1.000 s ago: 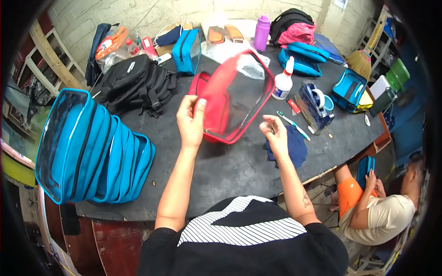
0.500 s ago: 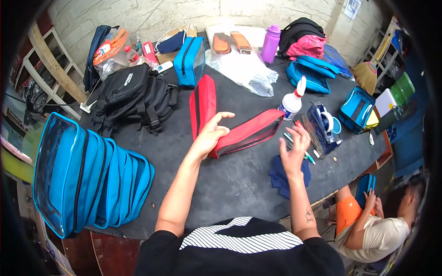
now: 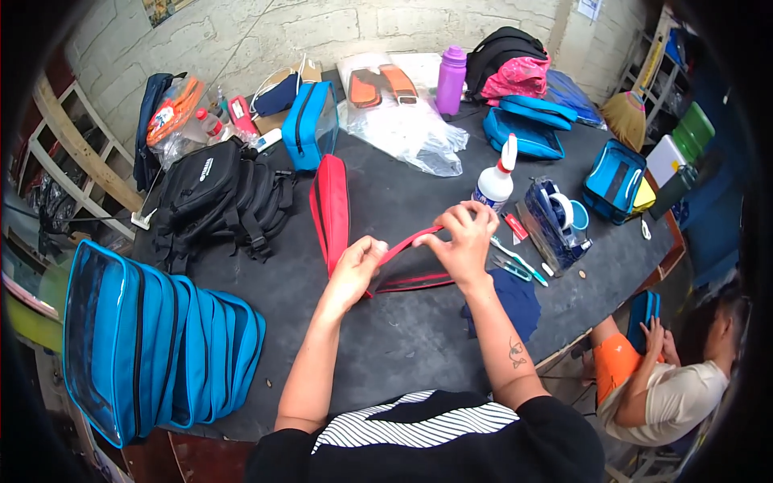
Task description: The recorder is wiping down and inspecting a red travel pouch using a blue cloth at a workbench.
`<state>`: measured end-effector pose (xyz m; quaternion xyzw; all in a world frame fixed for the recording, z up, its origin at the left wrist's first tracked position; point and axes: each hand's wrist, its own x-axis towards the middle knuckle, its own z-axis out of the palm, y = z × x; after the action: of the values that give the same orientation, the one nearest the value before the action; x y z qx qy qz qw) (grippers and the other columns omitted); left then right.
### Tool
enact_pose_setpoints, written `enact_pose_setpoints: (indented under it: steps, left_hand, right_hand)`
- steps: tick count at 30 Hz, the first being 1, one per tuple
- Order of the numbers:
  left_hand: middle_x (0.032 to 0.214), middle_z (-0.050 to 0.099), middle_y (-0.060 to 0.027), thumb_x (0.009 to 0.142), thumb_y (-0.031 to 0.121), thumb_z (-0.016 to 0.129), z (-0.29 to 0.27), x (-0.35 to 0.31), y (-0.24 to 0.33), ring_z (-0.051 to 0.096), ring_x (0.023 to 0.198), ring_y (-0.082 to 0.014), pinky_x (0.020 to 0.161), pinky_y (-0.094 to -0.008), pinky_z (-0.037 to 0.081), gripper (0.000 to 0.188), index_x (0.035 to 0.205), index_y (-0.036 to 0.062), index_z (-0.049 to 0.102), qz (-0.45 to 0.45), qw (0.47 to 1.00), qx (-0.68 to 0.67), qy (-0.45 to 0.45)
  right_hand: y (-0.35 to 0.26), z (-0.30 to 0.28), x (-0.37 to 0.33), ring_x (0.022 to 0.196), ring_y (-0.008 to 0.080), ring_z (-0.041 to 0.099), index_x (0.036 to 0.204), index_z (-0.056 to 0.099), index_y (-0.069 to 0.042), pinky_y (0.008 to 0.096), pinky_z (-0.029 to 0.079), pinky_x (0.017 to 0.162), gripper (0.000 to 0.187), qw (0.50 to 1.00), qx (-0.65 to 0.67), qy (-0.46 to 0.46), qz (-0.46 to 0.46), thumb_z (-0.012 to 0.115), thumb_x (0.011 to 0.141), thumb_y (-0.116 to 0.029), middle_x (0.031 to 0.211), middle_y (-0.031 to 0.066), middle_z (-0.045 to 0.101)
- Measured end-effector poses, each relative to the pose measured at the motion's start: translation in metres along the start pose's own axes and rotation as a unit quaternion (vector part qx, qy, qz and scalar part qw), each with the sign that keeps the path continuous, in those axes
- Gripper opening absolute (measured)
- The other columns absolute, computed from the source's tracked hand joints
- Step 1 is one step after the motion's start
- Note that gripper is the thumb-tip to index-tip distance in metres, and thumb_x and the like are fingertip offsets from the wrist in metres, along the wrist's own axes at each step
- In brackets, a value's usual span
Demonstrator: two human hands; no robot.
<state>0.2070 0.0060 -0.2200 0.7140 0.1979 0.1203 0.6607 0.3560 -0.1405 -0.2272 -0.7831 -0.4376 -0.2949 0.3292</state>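
A red zip pouch with a clear panel [image 3: 330, 209] stands opened out on the dark table in front of me. One half with a black zip rises at the left; the other half, red-edged with a see-through face, lies toward the right. My left hand [image 3: 357, 268] pinches its red edge near the fold between the halves. Farther along the same edge, my right hand [image 3: 465, 241] grips with thumb and curled fingers. Some fingertips are hidden behind the edge. Beside my right wrist is a dark blue cloth [image 3: 511, 304].
Several stacked blue clear-panel bags [image 3: 173, 346] stand at the left, below a black backpack [image 3: 221, 197]. A white spray bottle [image 3: 493, 185], a toothbrush [image 3: 523, 259] and a navy clear case [image 3: 555, 225] are right of my hands. Another person [image 3: 668, 386] sits at lower right holding a blue pouch.
My right hand has come in from the right and taken hold of the red pouch's edge. My left hand stays on the pouch, whose right half now sits lower. The view has shifted slightly.
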Motion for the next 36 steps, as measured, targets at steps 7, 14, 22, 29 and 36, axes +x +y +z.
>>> enact_pose_setpoints:
  steps: [7,14,22,29,36]
  left_hand:
    - [0.063,0.044,0.0089,0.091,0.019,0.067,0.014,0.001,-0.010,0.034,0.059,-0.0007,0.053,-0.0211,0.026,0.024,0.079,0.0068,0.050,0.054,0.998,0.014,0.037]
    - [0.059,0.034,0.0087,0.093,0.016,0.062,0.013,0.012,-0.014,0.028,0.057,-0.0024,0.050,-0.0254,0.021,0.042,0.060,0.0087,0.037,0.103,0.974,0.006,0.200]
    - [0.068,0.052,0.0026,0.087,0.008,0.066,0.006,0.000,-0.017,0.047,0.067,-0.0048,0.062,-0.0226,0.039,0.018,0.074,0.0003,0.057,0.250,0.947,-0.040,0.197]
    - [0.108,0.061,-0.0111,0.077,0.010,0.054,-0.005,-0.007,0.028,0.055,0.107,-0.0265,0.098,-0.0374,0.040,0.038,0.114,0.0038,0.058,0.191,0.944,0.266,0.038]
    - [0.095,0.060,-0.0129,0.075,0.014,0.073,0.011,0.009,0.086,0.060,0.092,-0.0282,0.081,-0.0364,0.047,0.040,0.110,0.0010,0.058,0.323,0.928,0.181,0.038]
  right_hand:
    - [0.019,-0.016,0.000,0.105,0.0286,0.046,0.084,0.069,-0.012,0.0453,0.031,0.094,0.028,0.993,0.065,-0.031,0.091,0.081,0.065,-0.029,0.094,-0.0005,0.059]
    - [-0.011,-0.013,-0.012,0.092,0.0247,0.041,0.081,0.069,-0.015,0.0384,0.033,0.080,0.022,0.987,0.014,0.159,-0.009,0.080,0.062,-0.011,0.080,-0.0017,0.055]
    - [0.011,-0.035,-0.008,0.103,0.0264,0.049,0.101,0.068,-0.006,0.0374,0.039,0.092,0.043,0.985,0.135,0.080,0.066,0.083,0.061,-0.014,0.109,0.0072,0.054]
    - [0.018,-0.053,0.038,0.094,0.0252,0.050,0.079,0.066,-0.007,0.0369,0.042,0.082,0.024,0.987,0.110,0.063,-0.097,0.077,0.057,-0.004,0.088,0.0031,0.059]
    - [-0.038,-0.072,0.075,0.108,0.0288,0.052,0.106,0.063,-0.007,0.0431,0.039,0.095,0.050,0.965,0.151,0.113,-0.181,0.080,0.064,-0.028,0.113,0.0089,0.057]
